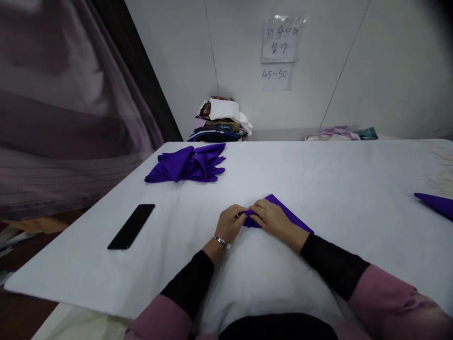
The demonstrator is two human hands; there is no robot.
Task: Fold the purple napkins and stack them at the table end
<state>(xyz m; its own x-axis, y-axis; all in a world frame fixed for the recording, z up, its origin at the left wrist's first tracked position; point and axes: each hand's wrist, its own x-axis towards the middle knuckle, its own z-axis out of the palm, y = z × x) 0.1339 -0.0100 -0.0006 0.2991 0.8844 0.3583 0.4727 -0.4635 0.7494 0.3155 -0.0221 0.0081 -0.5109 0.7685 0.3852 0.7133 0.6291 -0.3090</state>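
Observation:
A folded purple cloth point(288, 214) lies on the white table near its front edge, its long slanted edge running down to the right. My left hand point(231, 222), with a silver bracelet on the wrist, pinches the left end of this cloth. Right beside it, my right hand point(269, 216) grips the same end with its fingertips and covers part of the cloth. Both sets of fingertips almost meet. How the cloth is folded beneath my right hand is hidden.
Crumpled purple cloths point(187, 164) lie at the table's point(339, 184) back left, a black phone point(131, 226) at the left. Another purple piece point(434, 204) shows at the right edge. Behind the table are stacked clothes point(222, 120) and more fabric point(339, 133). Paper signs point(280, 41) hang on the wall.

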